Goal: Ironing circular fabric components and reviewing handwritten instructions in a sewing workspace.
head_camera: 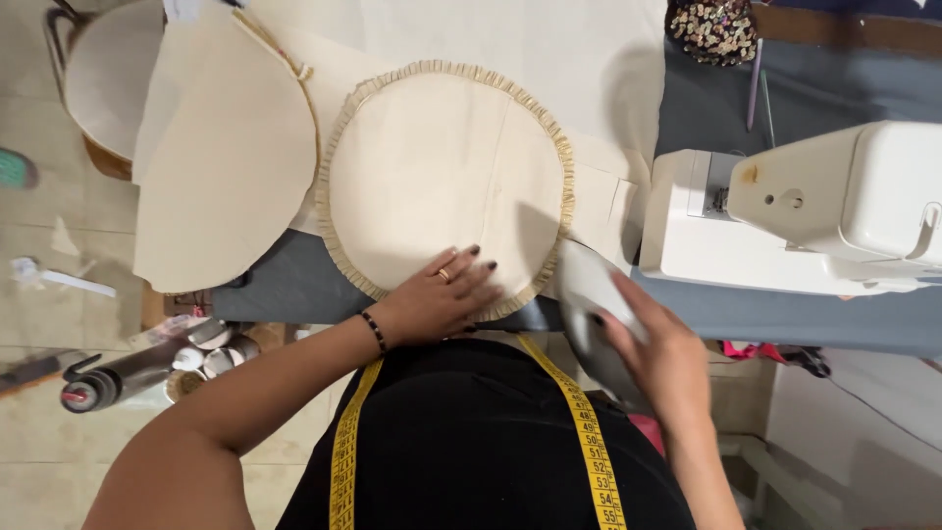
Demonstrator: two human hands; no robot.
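Pressing hand: the left hand point(446, 294) lies flat and open, fingers spread, on the near edge of the round cream fabric piece point(442, 177); it wears a ring and a dark bead bracelet.
Gripping hand: the right hand point(653, 344) is closed around a pale grey iron point(589, 294), whose tip sits just beside the lower right rim of the round piece.
Round piece: a cream circle edged all round with a frilled tan trim point(567, 186), lying flat on the bench point(294, 285), which is covered in grey cloth.
Under it: a larger sheet of cream cloth point(491, 39) spreads beneath and beyond the circle, toward the far edge.
Left of it: a second curved cream panel point(226, 157) overlaps the bench's left side, its edge close to the circle's trim.
Right of it: a white sewing machine point(805, 211) stands on the bench, near the iron but apart from it.
Far right corner: a sequinned item point(711, 29) and a thin pen-like stick point(754, 83).
On the person: a yellow tape measure point(589, 442) hangs over a black top.
Floor, left: a jumble of thread spools point(211, 353) and a dark cylinder-shaped tool point(118, 378).
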